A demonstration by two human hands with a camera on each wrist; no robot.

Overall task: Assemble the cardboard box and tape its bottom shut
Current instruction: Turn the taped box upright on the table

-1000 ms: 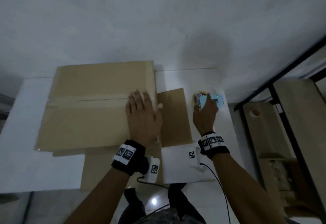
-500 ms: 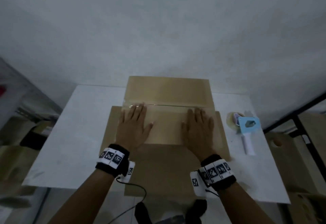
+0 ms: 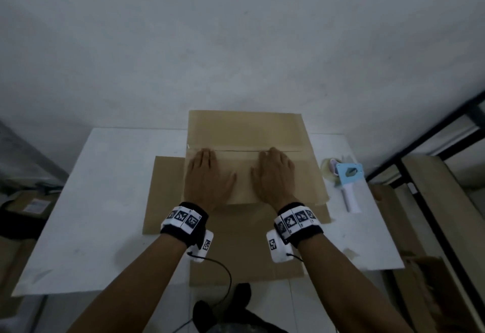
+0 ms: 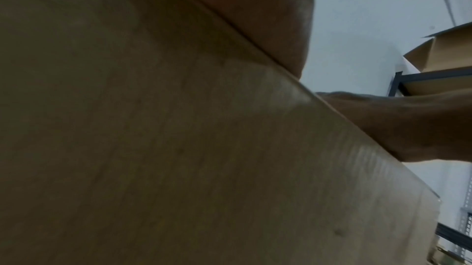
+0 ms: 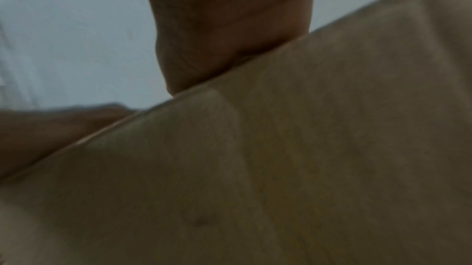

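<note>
The cardboard box (image 3: 246, 133) sits bottom-up in the middle of the white table (image 3: 105, 201), on a flat sheet of cardboard (image 3: 168, 196) that runs out past its left and near sides. Its two long flaps meet at a centre seam (image 3: 236, 151), where a glossy strip seems to lie; whether that is tape already laid cannot be told for certain.

The left hand (image 3: 207, 178) and the right hand (image 3: 275, 175) lie palm-down on the near flap, fingers straight and together, tips at the seam, gripping nothing. Both wrist views show only the heel of a palm against cardboard.

The step appears to be pressing the flaps level and the seam closed. Doing it well likely means even pressure from both palms, edges kept butted without overlap or gap, and any strip smoothed outward from the middle to the ends.

The tape dispenser (image 3: 346, 178) lies untouched on the table, right of the box.
</note>
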